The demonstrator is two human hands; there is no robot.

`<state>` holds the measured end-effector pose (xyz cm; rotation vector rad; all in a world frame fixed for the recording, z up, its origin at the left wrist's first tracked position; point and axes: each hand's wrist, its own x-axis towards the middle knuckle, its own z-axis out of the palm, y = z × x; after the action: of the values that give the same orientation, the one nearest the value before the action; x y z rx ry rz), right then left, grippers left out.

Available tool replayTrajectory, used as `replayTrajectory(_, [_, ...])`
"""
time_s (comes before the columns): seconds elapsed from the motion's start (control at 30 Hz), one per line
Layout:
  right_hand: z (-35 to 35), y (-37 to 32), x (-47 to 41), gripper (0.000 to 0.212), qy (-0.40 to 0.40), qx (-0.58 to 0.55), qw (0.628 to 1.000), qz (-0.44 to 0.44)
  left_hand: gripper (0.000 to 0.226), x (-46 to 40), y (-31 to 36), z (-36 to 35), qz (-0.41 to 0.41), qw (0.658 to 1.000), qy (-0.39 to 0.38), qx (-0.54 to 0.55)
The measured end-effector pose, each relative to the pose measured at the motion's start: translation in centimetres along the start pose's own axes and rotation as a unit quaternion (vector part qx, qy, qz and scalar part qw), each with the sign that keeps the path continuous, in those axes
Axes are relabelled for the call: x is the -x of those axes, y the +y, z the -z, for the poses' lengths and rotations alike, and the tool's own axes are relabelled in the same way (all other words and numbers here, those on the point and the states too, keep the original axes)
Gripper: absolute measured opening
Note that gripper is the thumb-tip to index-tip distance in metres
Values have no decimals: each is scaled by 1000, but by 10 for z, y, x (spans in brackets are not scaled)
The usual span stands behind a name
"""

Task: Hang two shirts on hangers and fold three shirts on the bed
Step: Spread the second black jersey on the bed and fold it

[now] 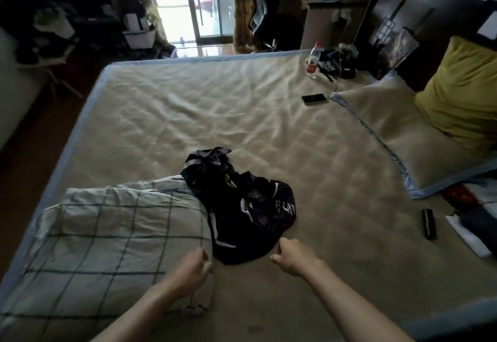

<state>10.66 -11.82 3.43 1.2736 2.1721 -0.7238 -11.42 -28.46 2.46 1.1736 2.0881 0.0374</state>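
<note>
From the head camera, a crumpled dark navy jersey shirt with white stripes lies in a heap on the beige quilted bed, against a grey checked folded quilt. The left hand and right hand hover just short of the shirt's near hem, both with fingers curled and holding nothing. The fabric looks light, limp and probably slick; taking it by the shoulder seams should let it hang open

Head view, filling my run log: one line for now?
left hand: curled, empty | right hand: curled, empty | crumpled dark navy shirt: unfolded on beige bed
</note>
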Motion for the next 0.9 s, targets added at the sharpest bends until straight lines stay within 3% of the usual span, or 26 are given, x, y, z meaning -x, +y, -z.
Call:
replayTrajectory(0.2, [10,2,-142,37,36,26,996,80,11,-68,22,-39,61,992,40,103])
replayTrajectory(0.33, [3,-12,-226,56,91,20,987,128,34,-112,26,-65,98,981,60,153])
replayTrajectory(0.5, [-16,-12,-300,75,33,29,993,113,38,-159,26,-96,116,974,56,187])
replayTrajectory(0.63, [-27,19,-302,62,34,98,986,133,41,-193,33,-106,121,972,57,194])
replayTrajectory(0.73, [-24,40,-290,57,44,70,984,158,49,-221,42,-106,133,963,74,224])
replayTrajectory(0.83, [-24,57,-273,41,33,40,984,172,66,-246,56,-108,152,934,45,320])
replayTrajectory(0.9, [-28,70,-261,30,25,-8,984,175,47,-258,64,-120,140,935,57,321])
